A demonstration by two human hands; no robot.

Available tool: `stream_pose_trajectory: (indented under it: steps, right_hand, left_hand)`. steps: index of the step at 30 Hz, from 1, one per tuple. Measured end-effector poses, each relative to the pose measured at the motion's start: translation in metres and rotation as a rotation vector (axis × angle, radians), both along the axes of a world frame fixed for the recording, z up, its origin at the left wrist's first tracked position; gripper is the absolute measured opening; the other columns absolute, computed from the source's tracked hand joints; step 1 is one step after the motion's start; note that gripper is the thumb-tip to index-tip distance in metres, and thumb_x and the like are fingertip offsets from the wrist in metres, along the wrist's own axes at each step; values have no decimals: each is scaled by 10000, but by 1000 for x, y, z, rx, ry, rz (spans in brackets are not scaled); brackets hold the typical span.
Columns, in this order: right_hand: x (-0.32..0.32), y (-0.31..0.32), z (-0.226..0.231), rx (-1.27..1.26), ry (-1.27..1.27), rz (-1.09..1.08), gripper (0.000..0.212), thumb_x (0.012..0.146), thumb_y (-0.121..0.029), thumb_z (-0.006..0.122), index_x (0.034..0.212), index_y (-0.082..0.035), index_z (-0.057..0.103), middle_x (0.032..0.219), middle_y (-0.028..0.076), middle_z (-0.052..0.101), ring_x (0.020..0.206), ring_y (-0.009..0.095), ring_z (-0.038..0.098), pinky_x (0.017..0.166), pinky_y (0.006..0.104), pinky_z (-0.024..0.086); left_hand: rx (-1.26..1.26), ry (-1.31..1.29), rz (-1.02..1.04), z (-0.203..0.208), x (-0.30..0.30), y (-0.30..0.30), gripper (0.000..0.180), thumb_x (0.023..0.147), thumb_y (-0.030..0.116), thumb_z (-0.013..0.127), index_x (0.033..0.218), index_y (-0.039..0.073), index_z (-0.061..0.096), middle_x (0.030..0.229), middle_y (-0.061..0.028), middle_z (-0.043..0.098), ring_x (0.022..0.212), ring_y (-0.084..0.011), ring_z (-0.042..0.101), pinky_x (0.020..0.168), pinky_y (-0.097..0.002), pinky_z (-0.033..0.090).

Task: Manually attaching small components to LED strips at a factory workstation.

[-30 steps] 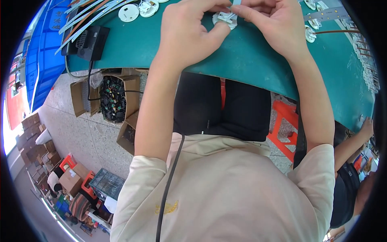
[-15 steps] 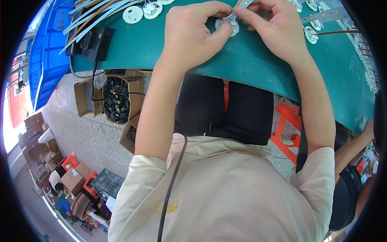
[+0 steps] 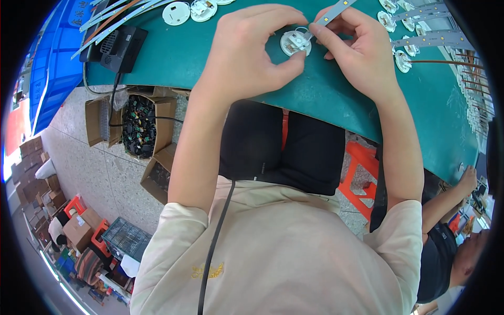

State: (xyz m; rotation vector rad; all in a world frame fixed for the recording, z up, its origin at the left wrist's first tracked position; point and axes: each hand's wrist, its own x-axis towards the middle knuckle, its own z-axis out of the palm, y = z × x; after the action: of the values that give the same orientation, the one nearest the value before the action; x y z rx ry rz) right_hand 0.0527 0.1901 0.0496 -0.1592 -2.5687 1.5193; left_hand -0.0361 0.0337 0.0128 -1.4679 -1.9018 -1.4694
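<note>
A round white plastic piece [image 3: 294, 44] with a thin wire on it lies on the green tabletop between my hands. My left hand [image 3: 241, 55] curves around its left side, thumb and index finger apart; the thumb tip reaches its lower edge. Whether the thumb presses on the piece, I cannot tell. With thumb and fingers pinched, my right hand [image 3: 359, 52] holds a narrow LED strip [image 3: 336, 11] carrying small yellow chips. The strip slants up to the right, its lower end close to the white piece, and its top runs out of view.
More round white pieces [image 3: 176, 13] lie at the far left, near long thin strips [image 3: 118, 26] and a black device [image 3: 123, 50]. At the right are other white pieces with LED strips [image 3: 433, 39]. Cardboard boxes [image 3: 163, 170] stand below the table's left edge. Another person's arm [image 3: 446, 202] shows at right.
My left thumb and index finger have spread apart, showing more of the white piece. The strip in my right hand shows more of its length. The whole view has shifted slightly.
</note>
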Motion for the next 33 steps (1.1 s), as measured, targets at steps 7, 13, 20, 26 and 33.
stream_pose_trajectory:
  steps: [7, 13, 20, 26, 33]
  right_hand:
    - [2, 2, -19, -171, 26, -156, 131, 834, -20, 730, 956, 14, 698, 721, 49, 689, 662, 85, 634, 610, 219, 502]
    - [3, -3, -27, -34, 225, -71, 138, 872, -12, 726, 998, 42, 709, 804, 76, 719, 685, 92, 665, 638, 202, 542]
    - [6, -3, -29, 32, 194, -113, 129, 864, -9, 733, 983, 38, 719, 803, 82, 721, 678, 96, 667, 609, 209, 536]
    - [4, -4, -29, -19, 187, -123, 129, 860, -10, 738, 974, 47, 719, 788, 87, 720, 656, 104, 668, 596, 209, 532]
    - [5, -7, -28, 72, 209, -141, 111, 850, 4, 746, 938, 63, 712, 768, 95, 714, 640, 111, 671, 590, 212, 537]
  left_hand:
    - [-55, -55, 96, -2, 15, -11, 414, 677, 103, 799, 1066, 51, 668, 876, -132, 674, 822, -306, 653, 710, -371, 527]
    - [-264, -264, 139, 2, 16, -16, 397, 685, 119, 797, 1052, 64, 656, 867, -122, 674, 858, -320, 642, 728, -401, 515]
    - [-267, -265, 100, -1, 12, -17, 323, 713, 115, 762, 1010, 52, 652, 847, -144, 666, 861, -344, 630, 751, -418, 501]
    - [-236, -251, 106, -7, 11, -17, 288, 731, 118, 742, 998, 46, 661, 833, -155, 660, 853, -350, 627, 754, -426, 501]
    - [-222, -267, 97, -9, 11, -15, 270, 747, 126, 737, 994, 47, 662, 857, -156, 663, 884, -348, 624, 785, -420, 496]
